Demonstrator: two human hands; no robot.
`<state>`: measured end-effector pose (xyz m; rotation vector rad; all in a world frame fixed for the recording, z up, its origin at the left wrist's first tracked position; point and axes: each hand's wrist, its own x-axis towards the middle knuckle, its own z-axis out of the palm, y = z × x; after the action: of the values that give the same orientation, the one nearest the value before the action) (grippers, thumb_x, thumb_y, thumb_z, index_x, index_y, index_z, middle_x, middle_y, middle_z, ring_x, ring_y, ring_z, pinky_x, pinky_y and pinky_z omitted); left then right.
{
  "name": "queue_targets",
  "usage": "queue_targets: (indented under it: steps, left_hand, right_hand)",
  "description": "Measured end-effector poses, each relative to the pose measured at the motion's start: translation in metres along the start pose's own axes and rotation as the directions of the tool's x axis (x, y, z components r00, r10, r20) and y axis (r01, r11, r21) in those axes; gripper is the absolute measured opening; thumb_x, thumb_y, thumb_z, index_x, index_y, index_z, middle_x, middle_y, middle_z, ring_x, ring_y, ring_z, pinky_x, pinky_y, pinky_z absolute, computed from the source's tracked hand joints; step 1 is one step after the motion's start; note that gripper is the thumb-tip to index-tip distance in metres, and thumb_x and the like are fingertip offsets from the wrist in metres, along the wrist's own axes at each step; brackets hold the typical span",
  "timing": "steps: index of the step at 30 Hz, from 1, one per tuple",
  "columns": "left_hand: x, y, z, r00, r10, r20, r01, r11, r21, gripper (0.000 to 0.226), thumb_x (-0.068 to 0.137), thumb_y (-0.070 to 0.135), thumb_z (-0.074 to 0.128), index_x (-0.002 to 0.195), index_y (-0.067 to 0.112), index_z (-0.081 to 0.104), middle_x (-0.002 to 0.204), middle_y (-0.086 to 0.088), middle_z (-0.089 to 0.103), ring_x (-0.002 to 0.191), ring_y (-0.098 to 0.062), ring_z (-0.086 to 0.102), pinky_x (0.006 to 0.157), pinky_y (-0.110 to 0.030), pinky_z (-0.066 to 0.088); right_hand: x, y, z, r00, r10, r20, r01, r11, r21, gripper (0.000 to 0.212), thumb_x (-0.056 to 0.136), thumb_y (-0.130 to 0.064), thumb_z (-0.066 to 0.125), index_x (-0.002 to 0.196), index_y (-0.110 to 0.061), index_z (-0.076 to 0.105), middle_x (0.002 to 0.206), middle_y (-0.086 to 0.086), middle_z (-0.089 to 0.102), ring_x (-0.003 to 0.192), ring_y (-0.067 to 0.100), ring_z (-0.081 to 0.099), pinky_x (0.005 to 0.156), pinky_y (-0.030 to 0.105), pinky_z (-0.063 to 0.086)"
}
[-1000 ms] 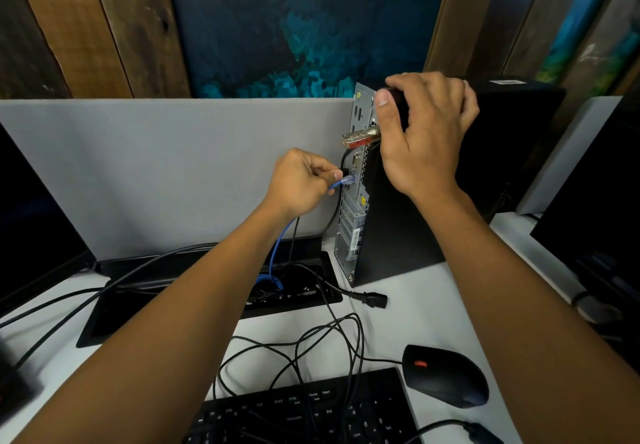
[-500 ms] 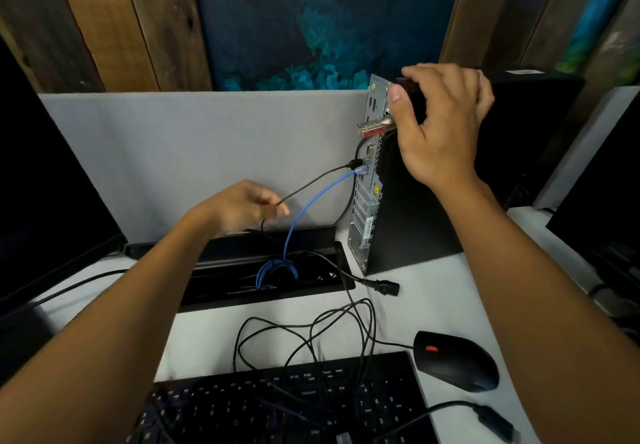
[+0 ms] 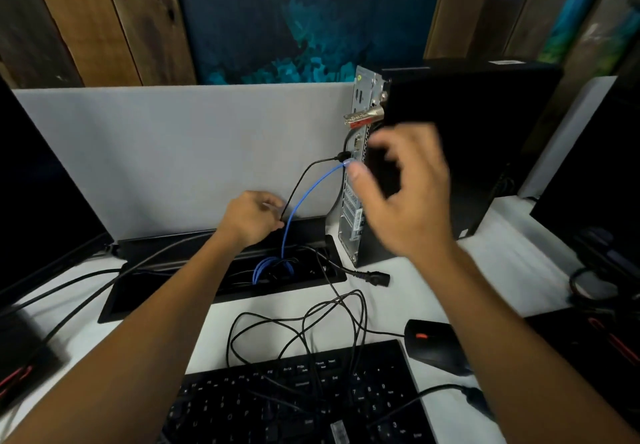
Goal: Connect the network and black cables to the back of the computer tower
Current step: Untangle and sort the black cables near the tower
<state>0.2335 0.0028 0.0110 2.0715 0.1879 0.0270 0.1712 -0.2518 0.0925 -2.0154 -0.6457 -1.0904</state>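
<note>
The black computer tower point(image 3: 467, 152) stands on the white desk with its metal back panel point(image 3: 362, 97) facing left. The blue network cable point(image 3: 304, 197) is plugged into that panel and curves down into the desk's cable tray point(image 3: 221, 291). Just above it a thin black cable point(image 3: 298, 187) is plugged in and runs down to my left hand point(image 3: 251, 216), whose curled fingers pinch it above the tray. My right hand point(image 3: 405, 194), blurred, hovers in front of the tower's lower back edge with loose fingers and holds nothing. A loose black power plug point(image 3: 379, 277) lies by the tower's base.
A black keyboard point(image 3: 298, 398) with tangled black cables over it sits at the front. A black mouse point(image 3: 433, 339) lies to its right. Dark monitors stand at the far left point(image 3: 41, 184) and far right point(image 3: 595, 173). A grey divider point(image 3: 173, 152) backs the desk.
My left hand left the blue plug in the panel and moved down along the black cable. My right hand let go of the tower's top and dropped in front of it.
</note>
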Motion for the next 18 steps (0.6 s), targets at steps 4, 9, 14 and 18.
queue_targets:
  steps: [4, 9, 14, 18]
  left_hand:
    - [-0.023, 0.002, 0.020, 0.995, 0.024, 0.101, -0.010, 0.990, -0.137, 0.031, 0.096, -0.001, 0.046, 0.094, 0.021, 0.068, 0.106, -0.019, 0.074, 0.099, -0.033, 0.073, 0.097, -0.049, 0.055]
    - [-0.055, -0.011, 0.037, 0.966, 0.256, -0.038, -0.252, 0.964, 0.089, 0.035, 0.089, -0.005, 0.050, 0.113, 0.014, 0.067, 0.104, -0.007, 0.073, 0.099, -0.020, 0.070, 0.100, -0.030, 0.052]
    - [-0.090, -0.033, 0.051, 0.729, 0.655, -0.198, -0.552, 0.734, 0.395, 0.039, 0.086, 0.008, 0.061, 0.125, 0.016, 0.056, 0.118, -0.002, 0.049, 0.104, -0.021, 0.054, 0.085, -0.030, 0.052]
    - [-0.085, -0.043, 0.069, 0.901, 0.408, 0.148, -0.412, 0.696, 0.588, 0.012, 0.091, 0.020, 0.052, 0.088, 0.013, 0.061, 0.096, -0.007, 0.064, 0.089, -0.032, 0.065, 0.078, -0.042, 0.056]
  right_hand:
    - [-0.060, -0.009, 0.023, 0.660, 0.339, 0.671, -0.226, 0.941, -0.253, 0.067, 0.076, -0.071, 0.068, 0.130, -0.033, 0.058, 0.114, -0.008, 0.058, 0.100, 0.014, 0.058, 0.084, 0.035, 0.054]
    - [-0.091, 0.015, 0.036, 0.598, 0.466, 0.653, -0.357, 0.883, -0.303, 0.004, 0.094, -0.025, 0.067, 0.092, -0.027, 0.065, 0.076, -0.004, 0.067, 0.066, 0.017, 0.062, 0.070, 0.036, 0.058]
    - [-0.093, 0.038, 0.013, 0.773, 0.476, 0.419, -0.418, 0.880, -0.227, 0.025, 0.097, -0.021, 0.070, 0.122, -0.023, 0.072, 0.079, -0.002, 0.074, 0.070, 0.016, 0.070, 0.070, 0.036, 0.059]
    - [-0.101, 0.049, 0.006, 0.713, 0.403, 0.573, -0.281, 0.914, -0.293, 0.017, 0.099, -0.025, 0.062, 0.107, -0.020, 0.077, 0.091, 0.002, 0.078, 0.082, 0.021, 0.072, 0.077, 0.038, 0.060]
